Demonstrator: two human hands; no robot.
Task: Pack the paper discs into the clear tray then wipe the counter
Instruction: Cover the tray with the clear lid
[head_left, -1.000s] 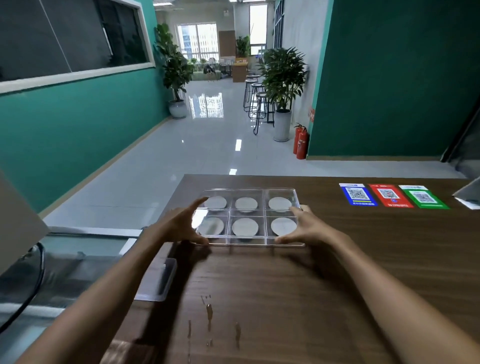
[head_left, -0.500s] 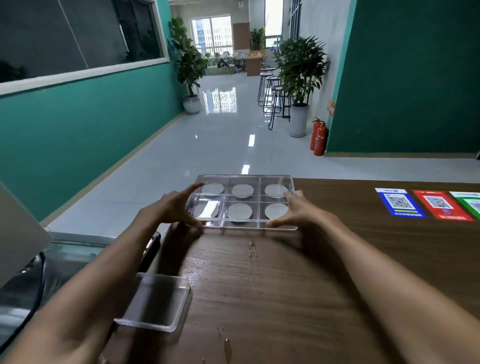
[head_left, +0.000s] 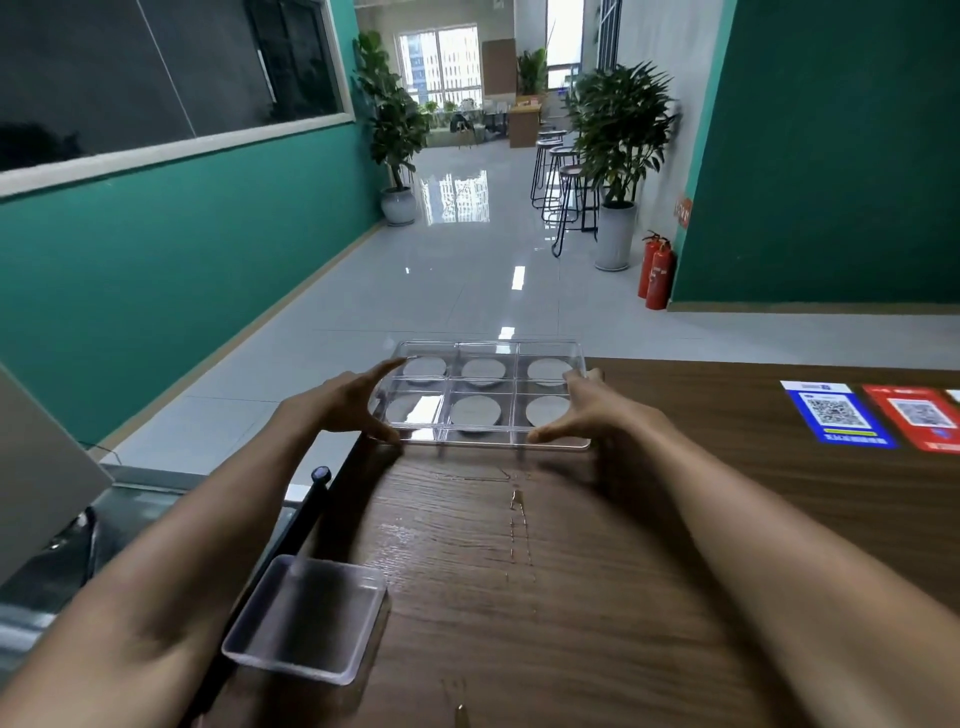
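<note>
wooden counter (head_left: 597, 571), wet in streaks near the middle. clear tray (head_left: 491, 397) at the far left corner, partly over the far edge, six compartments, a paper disc (head_left: 475, 410) in each. left hand (head_left: 340, 402) gripping the tray's left side, right hand (head_left: 592, 415) gripping its right, thumbs at the near rim. small clear lid (head_left: 306, 618) at the near left edge. qr stickers (head_left: 836, 415) far right.

Both forearms are bare up to the frame's lower edge, with no sleeve in view. The left hand (head_left: 332, 402) and right hand (head_left: 597, 415) are bare too, without gloves, rings or a watch.
</note>
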